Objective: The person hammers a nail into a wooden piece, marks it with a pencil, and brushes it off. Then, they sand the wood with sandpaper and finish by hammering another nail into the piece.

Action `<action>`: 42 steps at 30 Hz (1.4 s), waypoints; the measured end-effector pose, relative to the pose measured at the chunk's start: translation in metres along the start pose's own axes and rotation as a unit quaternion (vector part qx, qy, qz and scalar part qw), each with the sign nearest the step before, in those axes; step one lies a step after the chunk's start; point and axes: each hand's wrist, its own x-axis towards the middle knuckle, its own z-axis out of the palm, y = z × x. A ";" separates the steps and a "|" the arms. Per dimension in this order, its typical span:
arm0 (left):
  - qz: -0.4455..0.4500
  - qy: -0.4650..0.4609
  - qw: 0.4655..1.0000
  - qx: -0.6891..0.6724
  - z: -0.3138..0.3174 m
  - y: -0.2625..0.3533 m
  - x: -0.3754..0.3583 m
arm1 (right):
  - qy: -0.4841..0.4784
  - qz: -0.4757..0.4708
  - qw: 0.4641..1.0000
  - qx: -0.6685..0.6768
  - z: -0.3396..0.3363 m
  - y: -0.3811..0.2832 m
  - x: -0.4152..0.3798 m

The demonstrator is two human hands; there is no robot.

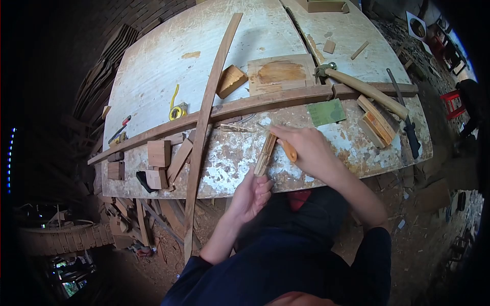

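Low over the front of the bench, my left hand (250, 196) is closed round the lower end of a short, rough-faced strip of wood (265, 157), which slants up and away from me. My right hand (305, 148) grips a tool with a rounded orange-brown handle (290, 151). Its fingers lie against the strip's upper end, and the tool's working end is hidden there. Just left of the strip's upper end, a thin splintered sliver of wood (236, 128) lies on the bench.
A long wooden bar (275, 100) crosses the paint-worn bench (224, 176). Another long strip (206, 102) lies over it, projecting past the front edge. A hammer (367, 87), green sandpaper (326, 112), wood blocks (159, 153) and a tape measure (177, 111) surround the work area.
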 end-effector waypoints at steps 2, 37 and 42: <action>0.004 0.031 0.999 0.033 0.008 0.005 0.000 | 0.015 -0.070 0.991 -0.112 0.016 -0.037 -0.014; 0.154 0.077 0.815 0.553 -0.006 0.018 -0.018 | 0.392 0.152 0.868 -0.266 -0.115 0.089 -0.048; 0.211 0.040 0.739 0.638 0.017 0.022 0.009 | 0.225 0.195 0.864 -0.405 -0.156 0.118 -0.072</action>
